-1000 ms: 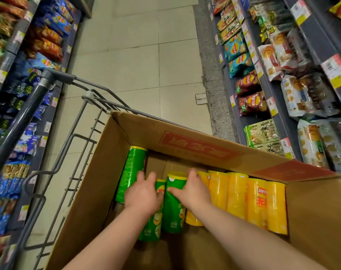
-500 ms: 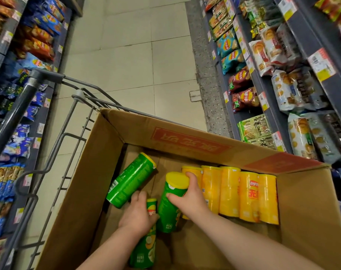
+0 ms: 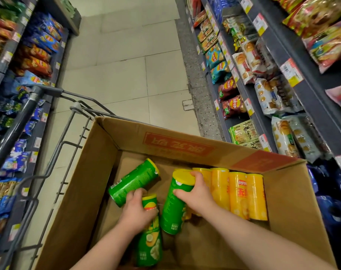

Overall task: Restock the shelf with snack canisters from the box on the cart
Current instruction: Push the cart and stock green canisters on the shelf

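Inside box (image 3: pixel 99 172): left hand (image 3: pixel 136 211) wrapped around lying green canister (image 3: pixel 149 240), lid pointing away; right hand (image 3: pixel 197 193) clamps near-upright green canister (image 3: pixel 173 207), lid up.

Tiled floor (image 3: pixel 126 75) btwn aisles; chip bags (image 3: pixel 232 106) right, blue snack packs (image 3: pixel 15 162) left.

I stand in a narrow shop aisle. The floor (image 3: pixel 126 75) is pale, large tiles, with a speckled grey strip (image 3: pixel 197 78) along its right edge. Dark shelves (image 3: pixel 314 98) rise on my right, packed with snack bags and hung with yellow price tags (image 3: pixel 291 72). More dark shelves (image 3: pixel 2 61) on my left hold blue and red bags. The light is even and dim.
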`<control>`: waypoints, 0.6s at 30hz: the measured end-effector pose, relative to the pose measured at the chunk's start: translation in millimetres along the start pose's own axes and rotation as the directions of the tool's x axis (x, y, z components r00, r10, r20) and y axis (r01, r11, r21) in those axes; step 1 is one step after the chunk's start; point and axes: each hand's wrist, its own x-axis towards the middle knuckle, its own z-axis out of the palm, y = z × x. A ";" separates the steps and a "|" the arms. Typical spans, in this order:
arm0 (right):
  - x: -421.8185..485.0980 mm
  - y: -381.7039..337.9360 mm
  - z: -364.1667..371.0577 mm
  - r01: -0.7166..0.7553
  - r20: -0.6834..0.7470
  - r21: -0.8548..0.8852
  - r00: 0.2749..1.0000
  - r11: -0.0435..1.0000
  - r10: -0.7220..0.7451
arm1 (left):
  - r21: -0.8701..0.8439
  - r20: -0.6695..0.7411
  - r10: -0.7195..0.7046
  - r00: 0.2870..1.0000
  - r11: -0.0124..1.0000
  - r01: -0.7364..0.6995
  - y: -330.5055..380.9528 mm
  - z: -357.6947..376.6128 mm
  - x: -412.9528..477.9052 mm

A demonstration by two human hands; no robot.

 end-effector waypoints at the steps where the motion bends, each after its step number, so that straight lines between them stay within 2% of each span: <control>1: -3.4 1.5 -3.5 0.005 -0.001 -0.003 1.000 1.000 -0.005 | -0.013 0.000 0.020 1.000 1.000 -0.020 2.1 -1.5 -0.8; 6: -27.0 6.9 -26.9 0.032 -0.056 -0.004 0.998 0.999 -0.032 | -0.106 0.006 0.087 0.996 0.991 -0.086 26.6 -11.5 -10.1; 10: -50.0 10.5 -46.4 0.017 -0.157 0.052 0.988 0.998 -0.009 | -0.145 0.000 0.200 0.980 0.969 -0.198 45.5 -16.8 -15.4; 14: -81.7 15.2 -54.4 -0.001 -0.269 0.141 0.962 0.990 0.039 | -0.173 0.013 0.318 0.948 0.934 -0.311 60.9 -24.1 -29.9; 18: -120.4 9.3 -57.5 0.005 -0.368 0.127 0.929 0.992 0.043 | -0.176 0.006 0.445 0.895 0.882 -0.437 66.8 -34.8 -51.7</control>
